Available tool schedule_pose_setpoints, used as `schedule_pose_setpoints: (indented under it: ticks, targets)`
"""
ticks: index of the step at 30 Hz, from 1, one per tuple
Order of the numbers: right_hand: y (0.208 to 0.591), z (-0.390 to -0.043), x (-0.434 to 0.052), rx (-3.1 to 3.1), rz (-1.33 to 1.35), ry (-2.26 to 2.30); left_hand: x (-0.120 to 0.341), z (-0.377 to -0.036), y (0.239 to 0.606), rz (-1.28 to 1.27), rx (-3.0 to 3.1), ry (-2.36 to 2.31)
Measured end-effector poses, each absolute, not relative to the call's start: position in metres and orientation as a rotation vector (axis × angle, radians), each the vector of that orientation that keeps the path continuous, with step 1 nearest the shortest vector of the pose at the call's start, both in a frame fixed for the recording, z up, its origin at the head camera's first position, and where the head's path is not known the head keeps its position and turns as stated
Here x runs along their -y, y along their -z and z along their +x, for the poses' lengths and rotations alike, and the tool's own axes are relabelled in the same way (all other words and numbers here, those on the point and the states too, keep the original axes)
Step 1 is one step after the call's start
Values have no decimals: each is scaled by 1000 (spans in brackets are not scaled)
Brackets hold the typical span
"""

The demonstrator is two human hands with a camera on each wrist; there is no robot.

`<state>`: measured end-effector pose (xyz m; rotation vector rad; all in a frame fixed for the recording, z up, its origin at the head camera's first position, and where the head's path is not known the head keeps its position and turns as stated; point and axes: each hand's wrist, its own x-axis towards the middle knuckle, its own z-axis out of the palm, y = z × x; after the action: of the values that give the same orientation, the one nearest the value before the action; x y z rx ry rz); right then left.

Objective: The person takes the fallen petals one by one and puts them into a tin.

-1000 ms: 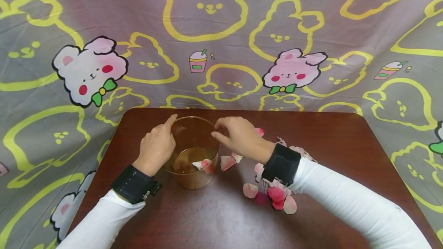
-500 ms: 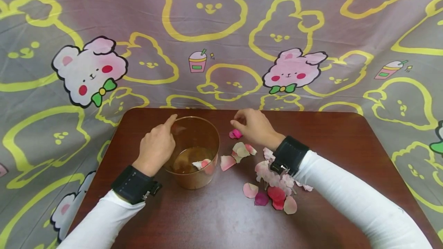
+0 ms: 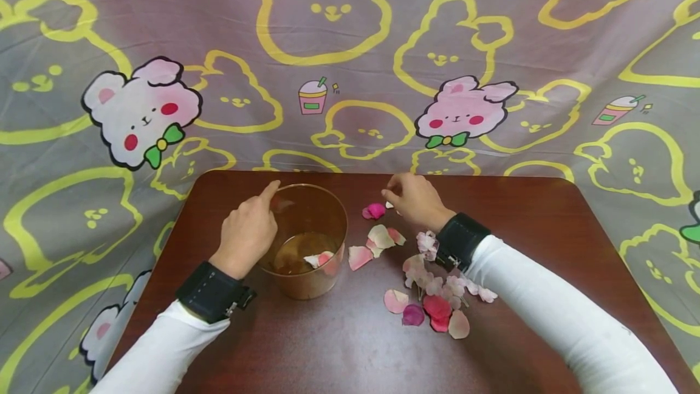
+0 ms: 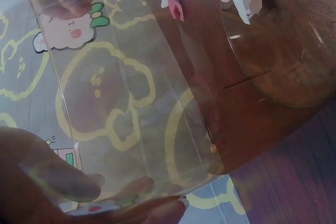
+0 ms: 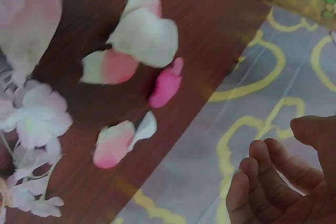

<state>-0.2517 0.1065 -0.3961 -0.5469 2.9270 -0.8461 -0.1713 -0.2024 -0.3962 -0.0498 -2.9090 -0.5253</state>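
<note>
One bright pink petal (image 3: 374, 211) lies on the table (image 3: 547, 230), just left of the right hand (image 3: 415, 201), whose loosely curled fingers (image 5: 262, 182) hold nothing. Left hand (image 3: 248, 230) grips the clear cup (image 3: 306, 242) farther left.

- Your right hand (image 3: 412, 199) covers whatever lies under its fingers (image 5: 262, 182); you cannot tell if they pinch a petal.
- Your right wrist view blurs the petals (image 5: 142, 35).
- The cup (image 4: 157, 103) overruns your left wrist view's edges.
</note>
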Motion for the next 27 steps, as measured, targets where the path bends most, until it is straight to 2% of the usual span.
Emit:
schedule_pose_setpoints:
  ticks: [12, 27]
  targets:
    - [423, -276, -137, -2963, -336, 695, 201, -172, 397, -43, 2921, 526]
    - [440, -282, -147, -2929, -203, 533, 202, -171, 395, -37, 2922, 533]
